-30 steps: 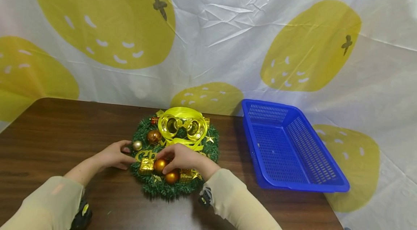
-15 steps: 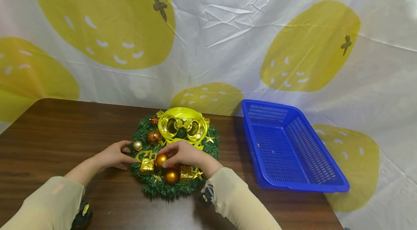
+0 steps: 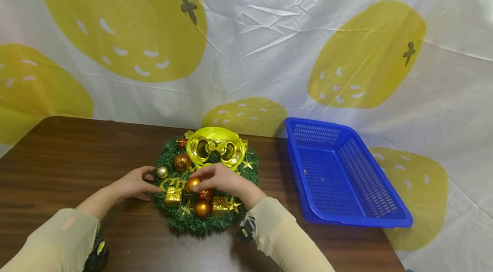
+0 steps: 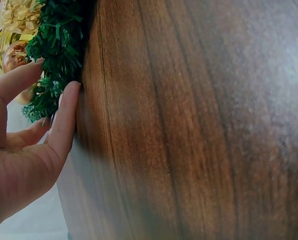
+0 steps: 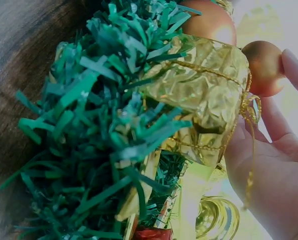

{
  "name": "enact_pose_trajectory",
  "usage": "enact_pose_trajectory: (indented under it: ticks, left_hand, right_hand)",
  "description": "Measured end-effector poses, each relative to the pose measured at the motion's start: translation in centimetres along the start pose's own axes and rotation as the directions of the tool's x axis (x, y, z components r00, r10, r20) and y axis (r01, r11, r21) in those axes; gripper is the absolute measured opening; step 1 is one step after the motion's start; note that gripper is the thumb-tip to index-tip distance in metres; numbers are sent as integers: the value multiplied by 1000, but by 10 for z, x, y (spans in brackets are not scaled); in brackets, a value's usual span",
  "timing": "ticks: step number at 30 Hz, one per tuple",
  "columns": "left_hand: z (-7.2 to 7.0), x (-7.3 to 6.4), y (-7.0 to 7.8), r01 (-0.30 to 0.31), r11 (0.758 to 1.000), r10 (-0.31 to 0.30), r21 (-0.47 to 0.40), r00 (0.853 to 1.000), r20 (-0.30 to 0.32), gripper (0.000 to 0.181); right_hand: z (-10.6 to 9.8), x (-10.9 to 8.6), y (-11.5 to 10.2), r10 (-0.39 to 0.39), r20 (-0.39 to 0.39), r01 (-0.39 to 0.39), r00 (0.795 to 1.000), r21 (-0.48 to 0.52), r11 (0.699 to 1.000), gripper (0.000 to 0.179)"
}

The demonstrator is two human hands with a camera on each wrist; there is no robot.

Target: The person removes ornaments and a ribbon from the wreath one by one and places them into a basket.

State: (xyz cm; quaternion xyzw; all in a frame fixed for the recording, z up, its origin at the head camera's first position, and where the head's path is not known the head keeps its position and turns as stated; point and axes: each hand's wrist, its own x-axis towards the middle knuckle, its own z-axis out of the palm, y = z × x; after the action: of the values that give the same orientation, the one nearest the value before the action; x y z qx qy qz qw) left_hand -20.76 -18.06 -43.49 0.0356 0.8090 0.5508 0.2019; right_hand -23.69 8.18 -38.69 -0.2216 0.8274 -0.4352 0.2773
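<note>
A green tinsel Christmas wreath [image 3: 252, 173] lies on the brown table, dressed with gold bells [image 3: 231, 152], yellow ribbon, stars and baubles. At its left rim my left hand [image 3: 135, 183] holds the edge, thumb and fingers on either side of the tinsel [image 4: 59, 50]. Between thumb and fingertips, my right hand [image 3: 227, 180] pinches a shiny orange bauble [image 3: 193, 184] over the wreath's lower middle. Below it sit another orange bauble [image 3: 203, 208], a small red parcel [image 3: 205, 195] and two gold foil gift boxes [image 3: 173, 196]. The right palm is hidden in the head view.
To the right stands a blue plastic basket [image 3: 300, 190] with slotted sides, with nothing visible in it. Bare wooden table [image 3: 96, 147] shows left of the wreath. Behind hangs a white cloth [image 3: 246, 49] printed with large yellow fruit.
My right hand has moved slightly up and away with the orange bauble, uncovering the small red parcel and the star by the right gift box. The left hand stays put.
</note>
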Motion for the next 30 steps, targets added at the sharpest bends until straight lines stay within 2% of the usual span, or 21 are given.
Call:
enact_pose_trajectory:
  ticks: [13,22,30]
  left_hand:
    - [2,-2,-1,0,1000,0,0,1000,-2,85]
    - [1,-1,1,3,1000,-3,18,1000,-6,85]
    - [0,0,2,7,1000,-7,23,1000,-4,86]
  right_hand:
    - [-3,-6,2,-30,-1,30,1000,82,996,34]
    - [-13,-12,-2,-21,-30,23,999,76,997,34]
    - [-22,-16,-3,-47,-39,50,998,70,996,39]
